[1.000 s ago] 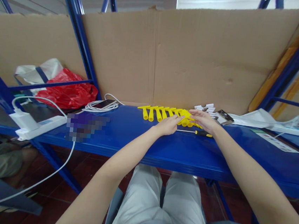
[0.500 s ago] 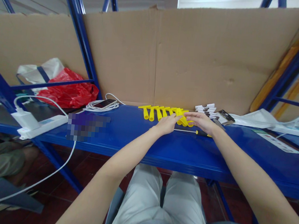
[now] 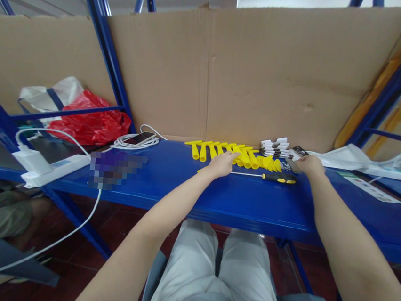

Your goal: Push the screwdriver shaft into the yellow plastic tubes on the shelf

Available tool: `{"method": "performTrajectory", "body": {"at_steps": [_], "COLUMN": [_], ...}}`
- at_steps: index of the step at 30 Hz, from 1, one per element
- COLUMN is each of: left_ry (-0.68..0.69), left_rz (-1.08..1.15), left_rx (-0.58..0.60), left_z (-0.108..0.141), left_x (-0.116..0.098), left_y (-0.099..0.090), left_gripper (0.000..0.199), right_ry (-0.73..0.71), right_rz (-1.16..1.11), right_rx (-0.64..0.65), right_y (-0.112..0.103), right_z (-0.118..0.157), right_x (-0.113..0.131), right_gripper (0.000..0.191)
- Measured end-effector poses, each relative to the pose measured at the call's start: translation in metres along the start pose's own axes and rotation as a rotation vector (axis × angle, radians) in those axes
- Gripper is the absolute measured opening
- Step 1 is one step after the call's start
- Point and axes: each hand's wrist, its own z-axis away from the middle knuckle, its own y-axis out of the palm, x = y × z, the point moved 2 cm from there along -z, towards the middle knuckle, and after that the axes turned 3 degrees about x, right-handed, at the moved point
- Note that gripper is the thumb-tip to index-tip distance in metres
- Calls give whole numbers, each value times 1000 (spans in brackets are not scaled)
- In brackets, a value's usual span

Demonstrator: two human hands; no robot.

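Note:
My left hand (image 3: pixel 223 164) lies over the front of a row of yellow T-shaped plastic pieces (image 3: pixel 203 152), its index finger stretched out towards them. No object shows in that hand. Farther right, my right hand (image 3: pixel 310 166) is closed at the edge of a flat grey piece (image 3: pixel 294 166), beside a black printed card (image 3: pixel 298 151); its fingertips are partly hidden. Small yellow wedge-like pieces (image 3: pixel 270 164) lie between the hands. In front of them rests a screwdriver (image 3: pixel 278 177) with a black and yellow handle, its shaft partly behind my left hand.
White-and-dark small parts (image 3: pixel 275 147) are stacked by the cardboard wall (image 3: pixel 265 71). On the left are a phone (image 3: pixel 139 138) on a coiled white cable, a power strip (image 3: pixel 55 169) and a red plastic bag (image 3: pixel 90 118). A printed sheet (image 3: pixel 369 186) lies right on the blue shelf (image 3: pixel 169 178).
My right hand has moved right, away from the yellow pieces, to the flat grey piece. My left hand has shifted slightly left and stays by the yellow row.

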Motion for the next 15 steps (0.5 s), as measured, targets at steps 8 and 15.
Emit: {"method": "performTrajectory", "body": {"at_steps": [8, 15], "left_ry": [22, 37], "left_rz": [34, 36], "left_rx": [2, 11], "left_z": [-2, -1], "left_x": [2, -1], "left_y": [3, 2], "left_gripper": [58, 57], "right_ry": [39, 47], "right_rz": [64, 53], "right_rx": [42, 17], "right_y": [12, 19], "right_z": [0, -7], "right_x": [-10, -17], "right_gripper": [83, 80]}}
